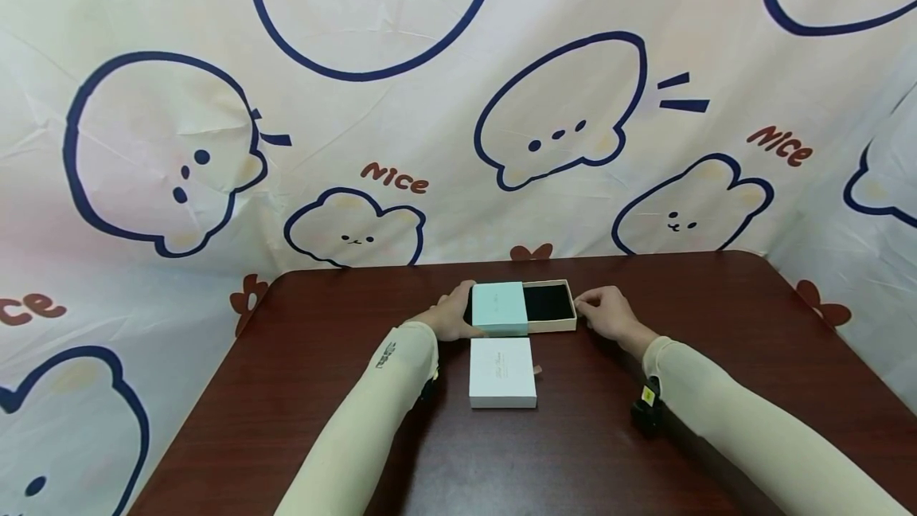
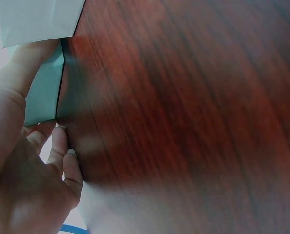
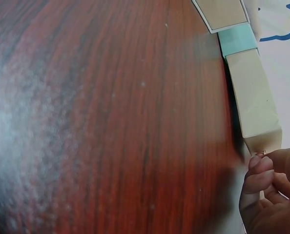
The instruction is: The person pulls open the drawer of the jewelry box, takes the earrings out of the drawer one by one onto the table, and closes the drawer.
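Cartoon cloth is hung behind a table. A teal box is gripped in the curled left hand; its half-out tray is pinched by the right hand.

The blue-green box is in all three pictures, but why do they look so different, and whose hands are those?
No robot here, just one person's bare hands! The big picture is taken from the head, the other two from each wrist, so they look close and tilted. On the brown table lie a white box and a blue-green cover with a pale tray sticking out. The left hand grips the cover; the right hand seems to pinch the tray's end.
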`<state>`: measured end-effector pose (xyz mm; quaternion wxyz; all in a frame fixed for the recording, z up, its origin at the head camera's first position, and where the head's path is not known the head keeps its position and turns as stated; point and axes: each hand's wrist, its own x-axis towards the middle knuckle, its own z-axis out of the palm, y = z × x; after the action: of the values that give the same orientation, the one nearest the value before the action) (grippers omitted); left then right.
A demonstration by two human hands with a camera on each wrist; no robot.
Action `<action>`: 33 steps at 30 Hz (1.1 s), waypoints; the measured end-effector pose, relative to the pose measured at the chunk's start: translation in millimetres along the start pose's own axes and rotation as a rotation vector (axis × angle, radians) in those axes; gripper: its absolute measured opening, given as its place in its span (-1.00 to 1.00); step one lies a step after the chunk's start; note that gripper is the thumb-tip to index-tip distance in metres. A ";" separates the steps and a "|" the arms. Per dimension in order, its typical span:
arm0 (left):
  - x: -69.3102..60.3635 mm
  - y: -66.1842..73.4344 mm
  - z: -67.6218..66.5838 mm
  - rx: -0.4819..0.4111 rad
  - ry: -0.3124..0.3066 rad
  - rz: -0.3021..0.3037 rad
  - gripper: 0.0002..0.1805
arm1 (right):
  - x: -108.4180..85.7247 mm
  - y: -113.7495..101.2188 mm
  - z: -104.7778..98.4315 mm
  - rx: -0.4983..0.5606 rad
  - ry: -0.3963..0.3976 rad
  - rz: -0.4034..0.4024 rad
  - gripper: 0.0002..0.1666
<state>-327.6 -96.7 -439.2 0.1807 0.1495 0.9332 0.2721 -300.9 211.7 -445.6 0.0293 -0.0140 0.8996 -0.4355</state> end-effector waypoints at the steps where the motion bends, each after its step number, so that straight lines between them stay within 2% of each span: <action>1: -0.7 0.2 -0.1 0.003 0.002 0.002 0.21 | 0.2 -0.1 0.3 0.001 -0.001 -0.001 -0.69; 9: -7.1 5.0 -2.6 0.032 -0.006 0.011 0.17 | 0.9 -0.5 2.0 0.002 -0.006 0.001 -0.69; 18: 2.2 -1.9 0.9 0.025 0.003 0.004 0.21 | 0.5 -2.1 4.4 0.012 -0.018 0.007 -0.69; 33: 3.1 -3.1 1.7 0.016 0.011 0.011 0.21 | -0.2 -6.6 8.3 0.023 -0.021 0.003 -0.69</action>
<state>-330.2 -97.2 -443.1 0.1728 0.1548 0.9355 0.2665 -300.2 201.1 -445.5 0.0397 -0.0168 0.8942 -0.4457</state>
